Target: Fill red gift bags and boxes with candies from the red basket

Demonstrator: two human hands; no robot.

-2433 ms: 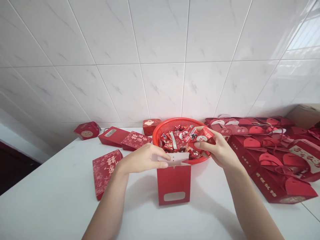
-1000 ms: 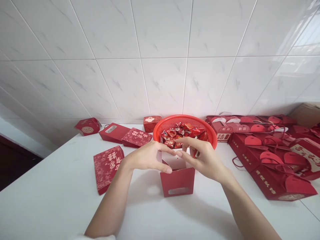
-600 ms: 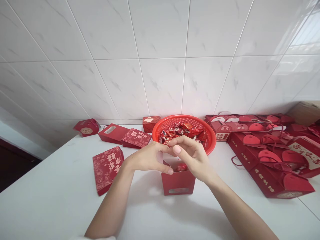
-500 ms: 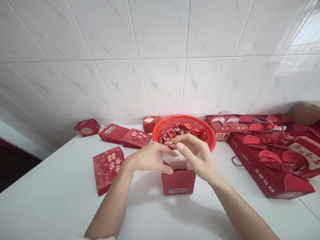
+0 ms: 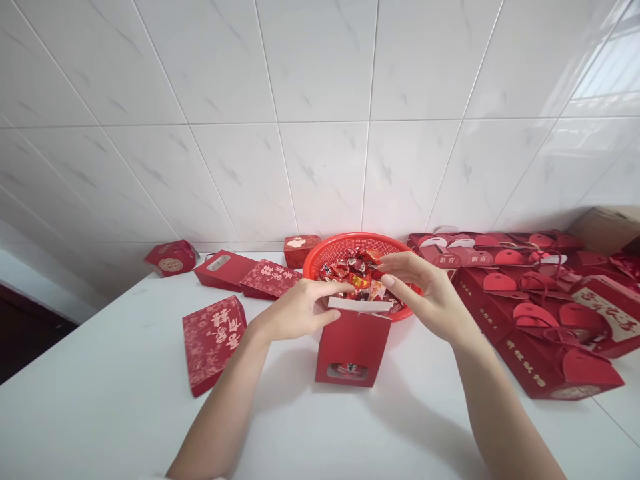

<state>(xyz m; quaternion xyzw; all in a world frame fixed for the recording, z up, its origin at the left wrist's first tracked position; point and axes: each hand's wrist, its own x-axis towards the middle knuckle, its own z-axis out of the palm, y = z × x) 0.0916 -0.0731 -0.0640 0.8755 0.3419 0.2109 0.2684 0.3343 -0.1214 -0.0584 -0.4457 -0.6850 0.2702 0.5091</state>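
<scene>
A red candy box (image 5: 353, 343) stands upright on the table in front of me. Its pale top edge faces up, and through the slot window low on its front a wrapped piece shows. My left hand (image 5: 303, 310) grips the box's upper left edge, thumb on the near face and fingers behind. Just behind the box sits a red plastic basket (image 5: 327, 252) with several wrapped candies (image 5: 357, 280) in it. Over the basket's right side my right hand (image 5: 430, 290) hovers, thumb and fingers apart, with nothing visible between them.
Left of the basket lie flat red boxes (image 5: 215, 343), a handled red box (image 5: 220, 267) and a small hexagonal box (image 5: 171, 258). Many red gift boxes (image 5: 530, 333) crowd the right side. A cardboard box (image 5: 607, 227) stands against the tiled wall (image 5: 320, 173).
My right hand has moved right, from above the box to over the basket. The box's top has tipped away from me, and its window now shows contents. My left hand stays at its edge.
</scene>
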